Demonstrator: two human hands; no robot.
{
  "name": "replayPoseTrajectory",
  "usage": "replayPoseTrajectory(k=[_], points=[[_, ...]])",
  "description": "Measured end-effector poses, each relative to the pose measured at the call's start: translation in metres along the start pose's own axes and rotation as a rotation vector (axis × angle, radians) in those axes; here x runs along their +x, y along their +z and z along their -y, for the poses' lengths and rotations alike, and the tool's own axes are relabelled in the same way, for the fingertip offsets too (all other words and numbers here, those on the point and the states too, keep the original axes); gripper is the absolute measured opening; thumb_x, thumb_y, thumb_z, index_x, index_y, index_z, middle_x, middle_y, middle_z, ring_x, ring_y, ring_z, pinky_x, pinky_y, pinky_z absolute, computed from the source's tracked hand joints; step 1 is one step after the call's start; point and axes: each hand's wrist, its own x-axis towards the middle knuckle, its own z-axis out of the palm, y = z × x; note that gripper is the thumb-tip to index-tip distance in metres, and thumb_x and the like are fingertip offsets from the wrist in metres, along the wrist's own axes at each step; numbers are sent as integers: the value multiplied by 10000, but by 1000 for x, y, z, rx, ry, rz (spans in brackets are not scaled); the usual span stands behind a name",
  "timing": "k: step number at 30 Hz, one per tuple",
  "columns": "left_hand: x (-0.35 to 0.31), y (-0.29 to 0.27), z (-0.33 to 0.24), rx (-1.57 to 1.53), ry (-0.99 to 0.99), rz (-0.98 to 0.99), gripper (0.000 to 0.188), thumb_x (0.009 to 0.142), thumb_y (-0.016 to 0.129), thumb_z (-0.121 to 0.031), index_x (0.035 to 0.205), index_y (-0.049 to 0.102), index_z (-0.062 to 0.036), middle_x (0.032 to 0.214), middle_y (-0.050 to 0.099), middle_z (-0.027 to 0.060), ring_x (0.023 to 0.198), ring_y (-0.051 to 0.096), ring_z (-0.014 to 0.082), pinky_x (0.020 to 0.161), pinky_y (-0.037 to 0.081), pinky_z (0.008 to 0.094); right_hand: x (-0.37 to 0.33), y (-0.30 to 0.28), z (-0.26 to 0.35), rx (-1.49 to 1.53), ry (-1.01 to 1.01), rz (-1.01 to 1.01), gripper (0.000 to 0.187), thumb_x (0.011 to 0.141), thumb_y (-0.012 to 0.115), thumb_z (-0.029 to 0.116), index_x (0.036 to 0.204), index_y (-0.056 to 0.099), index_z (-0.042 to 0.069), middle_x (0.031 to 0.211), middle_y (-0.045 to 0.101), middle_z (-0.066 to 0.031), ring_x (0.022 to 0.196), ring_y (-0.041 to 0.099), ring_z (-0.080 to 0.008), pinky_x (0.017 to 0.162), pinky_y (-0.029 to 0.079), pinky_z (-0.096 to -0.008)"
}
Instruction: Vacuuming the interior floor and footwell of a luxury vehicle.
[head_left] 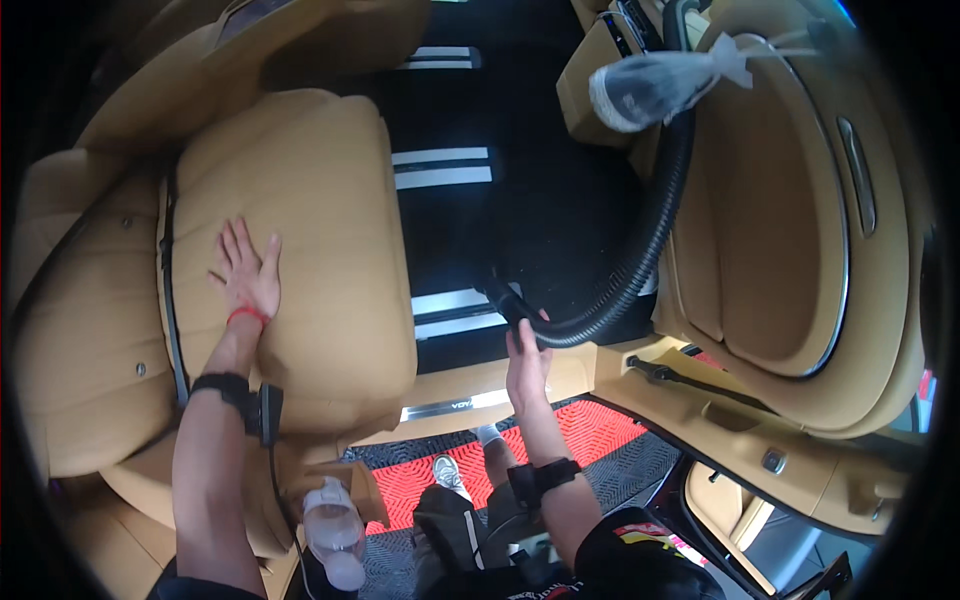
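At the centre of the frame, a black hose nozzle (503,300) over the dark floor (540,190), just beside a white stripe. Gripped there in the right hand (528,365), fingers curled round, partly hidden. Toward the upper right, the ribbed black hose (655,235), bowed across the floor and up along the tan seat back (765,200). At left, the left hand (247,280) flat on the tan seat cushion (340,240), fingers spread.

In the way at upper right: a translucent pouch (645,92), in front of part of the hose, with a tan box-shaped part (583,85) just behind. Down the left, a dark seat belt (168,260) across the seat. At lower left, a clear bottle (333,530); at bottom centre, red matting (595,425).

Lettering on the metal sill plate (465,402), below centre; colourful print on the black sleeve (640,545), lower right.
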Motion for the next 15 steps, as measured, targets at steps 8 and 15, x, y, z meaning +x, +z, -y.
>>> replayPoseTrajectory(k=[8, 15], points=[[-2, 23, 6, -72, 114, -141, 739, 993, 309, -584, 1581, 149, -165, 1654, 104, 76, 1525, 62, 280, 1160, 27, 635, 79, -41, 46, -7, 36, -77, 350, 875, 719, 107, 1186, 571, 165, 1155, 605, -85, 1108, 600, -265, 971, 499, -514], [-5, 21, 22, -136, 212, -266, 657, 1016, 283, -491, 1580, 192, -165, 1645, 173, 59, 1525, 94, 257, 1176, 7, 578, 133, -70, 162, -941, -705, -42, 387, 843, 741, 62, 1202, 603, 25, 1175, 629, -83, 1062, 599, -190, 936, 486, -332]])
